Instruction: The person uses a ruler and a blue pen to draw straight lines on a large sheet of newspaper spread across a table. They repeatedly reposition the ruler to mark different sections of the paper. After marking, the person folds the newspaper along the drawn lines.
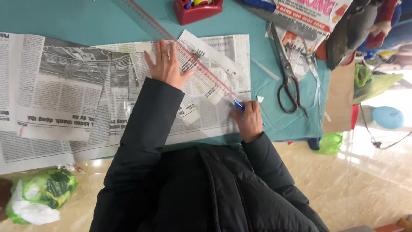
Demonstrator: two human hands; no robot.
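Note:
My left hand [165,65] lies flat, fingers spread, on a long clear ruler with red markings [189,55] that runs diagonally across a newspaper sheet [214,77]. My right hand [249,120] grips a blue pen [238,104], its tip against the ruler's lower end on the newspaper. Both arms wear black padded sleeves. More newspaper sheets [60,90] overlap to the left on the teal table cover [77,17].
Large dark-handled scissors [286,77] lie to the right of the newspaper. A red holder [197,10] stands at the table's far edge, a magazine [307,17] beside it. A green and white plastic bag [38,195] sits on the floor, lower left.

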